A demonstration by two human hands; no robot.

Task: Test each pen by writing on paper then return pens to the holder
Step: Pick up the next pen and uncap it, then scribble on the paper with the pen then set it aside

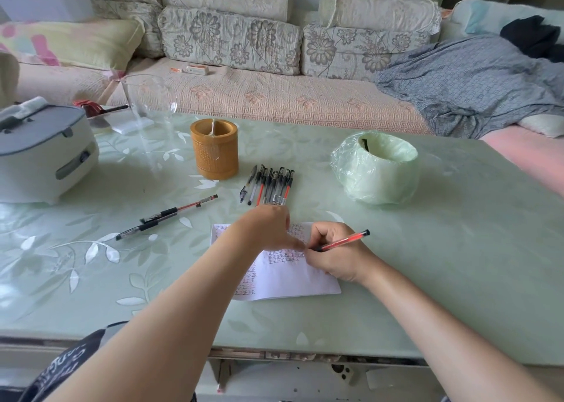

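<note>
Roughly: seeing two pens (166, 217) lying loose on the table (457, 249), touching each other, well apart from the rest. Next, spotting the brown holder (214, 148) standing upright; can't see inside, so can't say whether anything's in it. Just right of that, noting a row of pens (268, 186) laid side by side; can't count reliably where overlapping. Finding the left hand (268, 227) resting on the paper (283, 279), thumb stretched along the sheet; can't see the fingers behind the back of the hand, so can't tell whether curled, flat or holding something. Finding the right hand (332, 255) pinching the red pen (341, 241) low on the barrel, tip at the paper, almost touching the left thumb. Judging pens as light, stiff, smooth plastic, likely to roll; best taken at the grip or mid-barrel. Expecting thin, floppy paper; worth pinning down. Can't read the small writing.
</note>
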